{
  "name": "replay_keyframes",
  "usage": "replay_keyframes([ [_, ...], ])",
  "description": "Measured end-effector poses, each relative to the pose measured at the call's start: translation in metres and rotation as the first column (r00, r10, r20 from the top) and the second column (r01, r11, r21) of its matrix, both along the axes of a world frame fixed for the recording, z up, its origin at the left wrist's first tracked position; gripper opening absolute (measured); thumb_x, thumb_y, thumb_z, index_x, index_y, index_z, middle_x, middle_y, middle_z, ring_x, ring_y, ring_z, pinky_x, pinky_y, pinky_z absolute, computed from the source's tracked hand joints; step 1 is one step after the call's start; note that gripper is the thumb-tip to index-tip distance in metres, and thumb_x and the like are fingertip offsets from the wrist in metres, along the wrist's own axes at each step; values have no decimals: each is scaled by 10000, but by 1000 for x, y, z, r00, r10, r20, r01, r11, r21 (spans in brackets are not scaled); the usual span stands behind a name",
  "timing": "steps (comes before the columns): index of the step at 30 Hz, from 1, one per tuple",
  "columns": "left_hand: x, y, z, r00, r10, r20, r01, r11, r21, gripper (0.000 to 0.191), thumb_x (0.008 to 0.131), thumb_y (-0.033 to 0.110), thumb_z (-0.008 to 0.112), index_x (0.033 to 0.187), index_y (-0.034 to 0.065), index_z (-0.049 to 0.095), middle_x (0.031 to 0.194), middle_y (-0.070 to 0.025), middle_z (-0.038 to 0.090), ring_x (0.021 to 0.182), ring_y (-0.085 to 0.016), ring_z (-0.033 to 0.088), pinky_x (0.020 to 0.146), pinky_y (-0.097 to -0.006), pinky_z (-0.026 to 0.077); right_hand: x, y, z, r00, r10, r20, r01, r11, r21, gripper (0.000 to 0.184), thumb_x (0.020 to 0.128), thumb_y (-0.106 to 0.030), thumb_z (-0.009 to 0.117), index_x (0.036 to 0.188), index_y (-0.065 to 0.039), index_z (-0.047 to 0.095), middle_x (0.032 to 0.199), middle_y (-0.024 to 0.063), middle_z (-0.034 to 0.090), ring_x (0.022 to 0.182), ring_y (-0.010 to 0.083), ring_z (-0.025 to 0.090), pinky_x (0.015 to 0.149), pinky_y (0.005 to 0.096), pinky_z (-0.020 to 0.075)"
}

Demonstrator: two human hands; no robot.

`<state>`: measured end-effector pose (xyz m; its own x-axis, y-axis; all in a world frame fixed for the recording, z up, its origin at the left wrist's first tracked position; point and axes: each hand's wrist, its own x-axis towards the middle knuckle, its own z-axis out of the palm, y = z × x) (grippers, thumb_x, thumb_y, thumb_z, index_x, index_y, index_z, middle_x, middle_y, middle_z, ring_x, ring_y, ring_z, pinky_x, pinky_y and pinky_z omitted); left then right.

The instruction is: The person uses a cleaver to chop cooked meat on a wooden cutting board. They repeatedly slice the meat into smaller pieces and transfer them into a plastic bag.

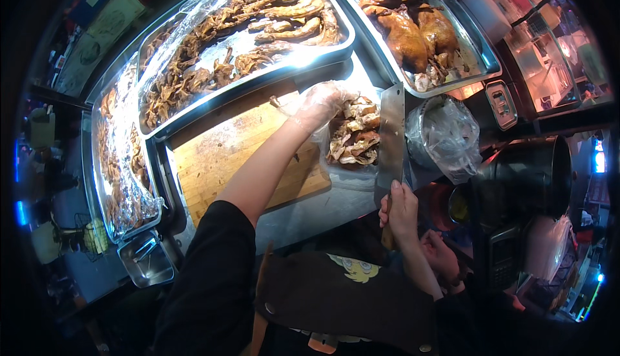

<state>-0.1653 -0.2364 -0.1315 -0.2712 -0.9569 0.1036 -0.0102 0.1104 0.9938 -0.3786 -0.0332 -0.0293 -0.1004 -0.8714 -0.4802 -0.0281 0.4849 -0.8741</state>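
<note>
My left hand (322, 104), in a clear plastic glove, reaches over the upper left part of a plastic container (351, 171). Chopped roast meat pieces (358, 138) fill the container. The fingertips are lost in glare, so whether they hold a piece is unclear. A small bit of meat (275, 101) lies just left of the glove. My bare right hand (401, 210) grips the wooden handle of a cleaver (392, 133). The blade stands along the container's right side, pointing away from me. Left of the container lies a wooden cutting board (227, 155) with crumbs on it.
Ahead, a metal tray (310, 60) holds necks and other meat pieces; another (489, 72) holds whole roast birds. A film-covered tray (104, 210) stands left, above a small steel pan (145, 264) with tongs. A bag-lined pot (443, 133) is right. Another person's hands (443, 256) are near my right forearm.
</note>
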Motion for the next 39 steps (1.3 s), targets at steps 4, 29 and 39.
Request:
replay_keyframes([
  [4,-12,-14,21,968,-86,-235,136,969,206,134,833,66,636,899,-49,655,874,-111,681,789,-183,644,699,-287,498,3,-3,-2,1000,-24,0,24,1000,11,333,1014,-285,440,805,-26,458,587,24,468,417,84,461,362,244,392],
  [29,28,-30,19,948,-182,-263,158,981,-110,154,911,91,587,1010,51,698,953,-74,702,843,-184,645,734,-288,513,29,-23,25,998,-13,-63,8,997,-75,327,1016,-293,422,816,-38,458,577,17,457,413,84,451,365,238,378],
  [39,221,196,84,588,580,564,-481,811,-332,274,900,169,629,1142,44,659,1091,-128,685,994,-256,654,884,-339,503,142,12,-5,718,390,-576,-637,702,-318,263,934,-241,577,979,15,545,659,105,587,588,224,609,545,346,481],
])
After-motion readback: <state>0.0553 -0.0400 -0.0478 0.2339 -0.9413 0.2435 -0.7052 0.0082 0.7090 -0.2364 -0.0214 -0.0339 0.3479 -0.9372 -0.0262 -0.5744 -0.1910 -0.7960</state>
